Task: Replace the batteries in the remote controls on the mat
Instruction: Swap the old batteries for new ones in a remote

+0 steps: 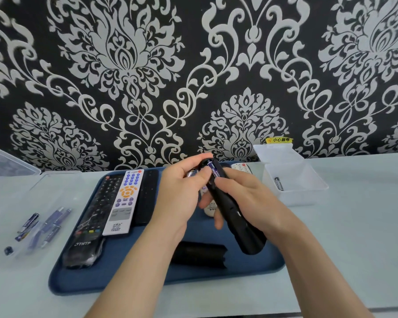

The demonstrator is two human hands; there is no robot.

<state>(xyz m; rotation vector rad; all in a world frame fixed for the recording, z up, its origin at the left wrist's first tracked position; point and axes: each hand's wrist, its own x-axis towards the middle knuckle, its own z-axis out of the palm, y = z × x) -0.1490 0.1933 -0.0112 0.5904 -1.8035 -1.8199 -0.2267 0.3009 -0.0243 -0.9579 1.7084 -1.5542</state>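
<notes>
Right hand (pixel 244 191): curled round black remote (pixel 239 226), held tilted above mat (pixel 251 267), compartment uncovered. Left hand (pixel 182 191): thumb pressed on battery (pixel 214 171) seated in that compartment, forefinger hooked over the remote's far end. Battery cover (pixel 200 254): laid near mat's front edge, partly hidden by left forearm. Three remotes (pixel 124 200): ranged along mat's left edge. Clear box (pixel 294 180): desk's right back. Loose batteries (pixel 53 221): desk's left edge.

The single head-worn view looks forward and down, close over the mat (pixel 147 278) on the table (pixel 354 226), toward the far-edge wall (pixel 193 65).
</notes>
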